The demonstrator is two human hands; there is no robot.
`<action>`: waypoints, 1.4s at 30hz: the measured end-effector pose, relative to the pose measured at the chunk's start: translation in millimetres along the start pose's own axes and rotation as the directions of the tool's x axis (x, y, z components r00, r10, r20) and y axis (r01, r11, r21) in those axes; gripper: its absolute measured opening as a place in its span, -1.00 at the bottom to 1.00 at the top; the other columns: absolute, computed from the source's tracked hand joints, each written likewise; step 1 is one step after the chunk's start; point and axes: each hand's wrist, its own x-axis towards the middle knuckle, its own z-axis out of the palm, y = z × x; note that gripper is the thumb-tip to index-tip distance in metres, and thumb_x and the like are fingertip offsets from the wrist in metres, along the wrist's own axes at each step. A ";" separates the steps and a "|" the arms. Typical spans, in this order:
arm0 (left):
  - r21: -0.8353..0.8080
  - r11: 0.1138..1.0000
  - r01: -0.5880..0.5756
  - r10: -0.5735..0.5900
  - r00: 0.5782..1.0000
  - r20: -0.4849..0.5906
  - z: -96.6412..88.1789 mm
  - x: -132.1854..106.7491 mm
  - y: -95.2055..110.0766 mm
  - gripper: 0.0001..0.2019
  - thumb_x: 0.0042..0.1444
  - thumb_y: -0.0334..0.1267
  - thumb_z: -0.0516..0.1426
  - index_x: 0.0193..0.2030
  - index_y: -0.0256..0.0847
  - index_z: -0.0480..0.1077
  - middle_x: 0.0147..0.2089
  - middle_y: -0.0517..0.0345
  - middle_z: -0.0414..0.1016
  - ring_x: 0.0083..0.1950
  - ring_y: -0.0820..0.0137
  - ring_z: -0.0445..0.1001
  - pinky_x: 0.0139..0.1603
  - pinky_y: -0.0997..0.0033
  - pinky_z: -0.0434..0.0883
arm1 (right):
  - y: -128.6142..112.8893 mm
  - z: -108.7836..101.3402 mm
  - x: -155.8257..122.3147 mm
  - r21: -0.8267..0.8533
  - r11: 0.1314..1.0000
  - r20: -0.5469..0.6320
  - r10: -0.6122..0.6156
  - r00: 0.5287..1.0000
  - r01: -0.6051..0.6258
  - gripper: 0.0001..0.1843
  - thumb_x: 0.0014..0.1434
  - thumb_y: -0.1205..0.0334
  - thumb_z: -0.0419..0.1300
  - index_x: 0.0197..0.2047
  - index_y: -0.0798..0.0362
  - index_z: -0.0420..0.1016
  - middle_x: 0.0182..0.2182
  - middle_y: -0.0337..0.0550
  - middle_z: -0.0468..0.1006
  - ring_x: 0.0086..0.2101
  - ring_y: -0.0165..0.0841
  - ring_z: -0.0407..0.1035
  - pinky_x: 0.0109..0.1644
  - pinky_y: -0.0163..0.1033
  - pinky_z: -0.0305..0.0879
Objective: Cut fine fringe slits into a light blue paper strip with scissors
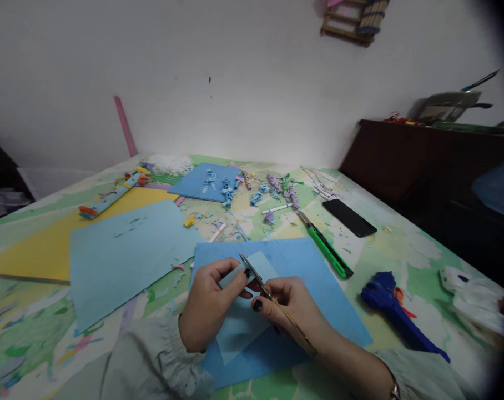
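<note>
My left hand (212,300) is closed, thumb and fingers pinched at the upper part of a light blue sheet of paper (239,339). In my right hand (293,305) is a pair of scissors (256,270) with thin metal blades and gold-coloured handles. The blades point up and left, slightly apart, close to my left fingertips. Whether they touch the paper is hidden by my fingers. Beneath both hands lies a larger blue foam sheet (327,311).
Right of the hands lie a green utility knife (329,250), a black phone (349,217) and a blue glue gun (396,311). Left are a pale blue sheet (127,255) and a yellow sheet (31,253). Curled paper pieces (258,194) and scraps litter the back, before the wall.
</note>
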 end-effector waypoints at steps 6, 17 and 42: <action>-0.002 1.000 0.011 -0.011 1.000 0.000 -0.7 -0.7 -3.4 -0.84 0.01 -0.29 0.11 -0.49 -0.29 0.47 -0.46 0.12 0.54 -0.48 0.40 0.47 -0.42 0.48 0.41 | -0.3 -0.5 -0.5 -0.018 1.000 -0.015 0.023 1.000 -0.023 -0.45 -0.29 -0.17 0.33 -0.65 0.10 0.17 -0.81 -0.44 0.11 -0.75 -0.60 -0.04 -0.71 -0.43 -0.18; 0.017 1.000 0.016 -0.016 1.000 -0.015 0.3 -1.1 -0.1 -0.84 -0.01 -0.28 0.12 -0.51 -0.28 0.47 -0.48 0.14 0.54 -0.50 0.41 0.47 -0.44 0.50 0.40 | -0.2 -0.7 -0.2 -0.018 1.000 -0.018 0.000 1.000 0.000 -0.46 -0.30 -0.14 0.35 -0.66 0.10 0.18 -0.79 -0.43 0.09 -0.72 -0.60 -0.07 -0.68 -0.42 -0.21; -0.100 0.995 0.000 -0.002 1.000 -0.013 -0.6 -0.7 -5.2 -0.87 0.02 -0.29 0.12 -0.46 -0.27 0.45 -0.47 0.17 0.55 -0.48 0.42 0.49 -0.41 0.49 0.44 | -0.6 -1.5 -2.6 0.065 0.996 0.058 -0.061 0.996 0.058 -0.45 -0.19 -0.21 0.27 -0.61 0.12 0.19 -0.77 -0.42 0.09 -0.74 -0.62 -0.05 -0.71 -0.45 -0.20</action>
